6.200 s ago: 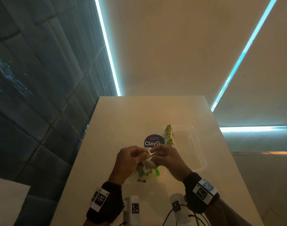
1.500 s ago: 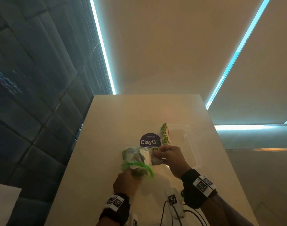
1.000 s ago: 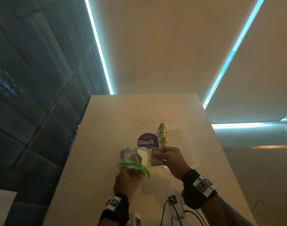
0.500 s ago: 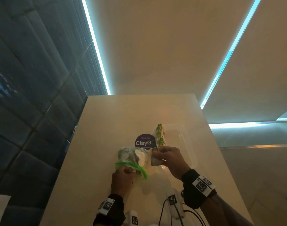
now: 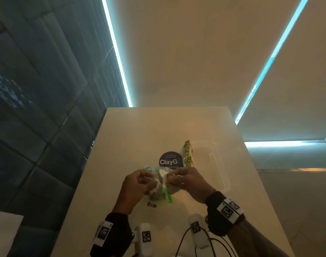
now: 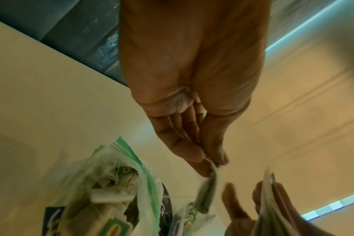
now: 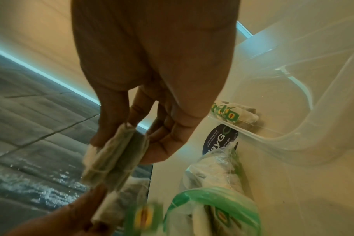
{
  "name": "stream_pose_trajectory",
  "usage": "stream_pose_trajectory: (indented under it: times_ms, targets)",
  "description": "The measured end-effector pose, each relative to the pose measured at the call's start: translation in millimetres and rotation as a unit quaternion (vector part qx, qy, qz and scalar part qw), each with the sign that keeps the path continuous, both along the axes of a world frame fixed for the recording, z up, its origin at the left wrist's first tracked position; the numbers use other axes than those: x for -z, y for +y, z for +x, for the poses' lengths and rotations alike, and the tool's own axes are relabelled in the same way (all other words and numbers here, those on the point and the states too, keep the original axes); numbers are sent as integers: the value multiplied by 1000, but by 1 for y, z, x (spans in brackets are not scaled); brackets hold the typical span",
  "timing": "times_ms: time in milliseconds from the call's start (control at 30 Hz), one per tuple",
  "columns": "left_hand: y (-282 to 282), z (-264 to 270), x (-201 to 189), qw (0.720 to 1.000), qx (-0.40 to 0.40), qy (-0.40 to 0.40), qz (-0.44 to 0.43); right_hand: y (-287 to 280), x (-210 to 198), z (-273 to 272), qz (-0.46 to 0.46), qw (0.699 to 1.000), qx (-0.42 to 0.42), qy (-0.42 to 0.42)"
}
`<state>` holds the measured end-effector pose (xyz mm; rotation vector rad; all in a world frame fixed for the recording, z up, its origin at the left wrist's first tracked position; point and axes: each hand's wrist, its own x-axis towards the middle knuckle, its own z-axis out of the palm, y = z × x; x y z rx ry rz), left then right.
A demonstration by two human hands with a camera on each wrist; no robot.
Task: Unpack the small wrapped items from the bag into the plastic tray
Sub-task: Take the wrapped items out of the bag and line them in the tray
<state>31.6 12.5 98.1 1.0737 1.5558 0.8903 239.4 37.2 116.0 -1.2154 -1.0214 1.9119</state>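
The table (image 5: 140,130) carries everything. Far right on it sits the clear tray (image 5: 220,169), a thin, stiff shell, light enough to skid if knocked. A row of tea bags (image 5: 187,154) already stands against its left wall, green tags up. Left of the tray is a round sticker (image 5: 168,160).

Near the middle lies the bag (image 5: 159,193), a soft zip pouch with a green strip at its mouth. It is limp and crinkly and still holds a heap of tea bags, seen through the open mouth in the left wrist view. Neither hand holds it now, so it will slump or drag unless it is pinned at the mouth.

The right hand (image 5: 189,182) is clamped on a stack (image 7: 116,161) of several tea bags, thumb on one face and fingers on the other, above the bag. The left hand (image 5: 138,184) pinches one more tea bag (image 6: 207,193) between thumb and fingertips, close beside the stack.

The tea bags are nearly weightless, soft paper, easy to crush or tear, with loose strings and tags that could snag. Best taken flat across the faces, with light pressure, not by the tag.
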Motion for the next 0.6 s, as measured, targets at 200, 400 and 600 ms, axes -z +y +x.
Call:
stream_pose_trajectory:
  times_ms: [200,400,600]
  targets:
    - [1,2,-7,998,17,-52,25,-4,2,-11,31,994,-88,-54]
    - [0,4,1,995,-58,-69,50,-5,3,-13,52,997,-47,-40]
    - [-5,11,-4,992,-52,-110,18,-7,1,-14,76,996,-19,-51]
